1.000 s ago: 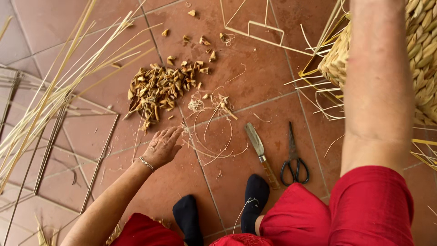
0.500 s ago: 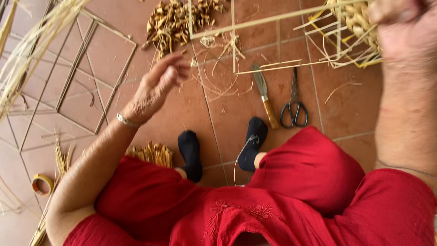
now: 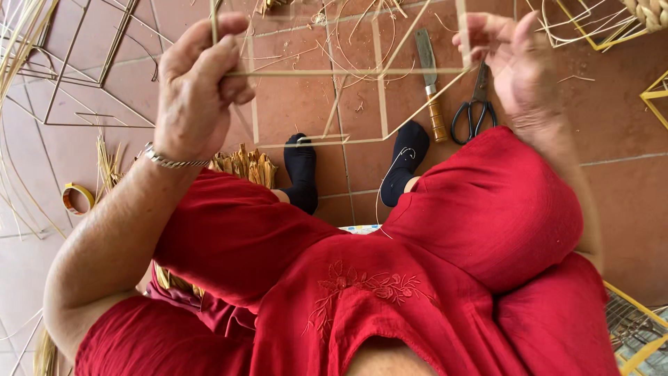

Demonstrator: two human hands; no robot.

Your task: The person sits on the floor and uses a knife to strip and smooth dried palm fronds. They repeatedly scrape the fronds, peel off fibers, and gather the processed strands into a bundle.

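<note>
A box-shaped frame of thin pale wire rods (image 3: 379,90) hangs in front of me above my red-clad knees. My left hand (image 3: 198,87) pinches its left upright rod near the top corner; a silver bracelet circles that wrist. My right hand (image 3: 511,66) grips the frame's right upright rod, fingers curled around it. On the terracotta tile floor under the frame lie a knife with a wooden handle (image 3: 431,90) and black-handled scissors (image 3: 473,111), just beyond my black-socked feet (image 3: 300,170).
Other wire frames (image 3: 83,76) and long pale straw stalks (image 3: 17,42) lie at the left. A roll of tape (image 3: 75,198) sits on the floor at the left. A bundle of dried fibre (image 3: 243,166) lies beside my left knee. Yellow wire frames (image 3: 591,31) stand at the upper right.
Both hands have come up and taken hold of the wire frame, which is now lifted in front of me. Before, my left hand was open over the floor.
</note>
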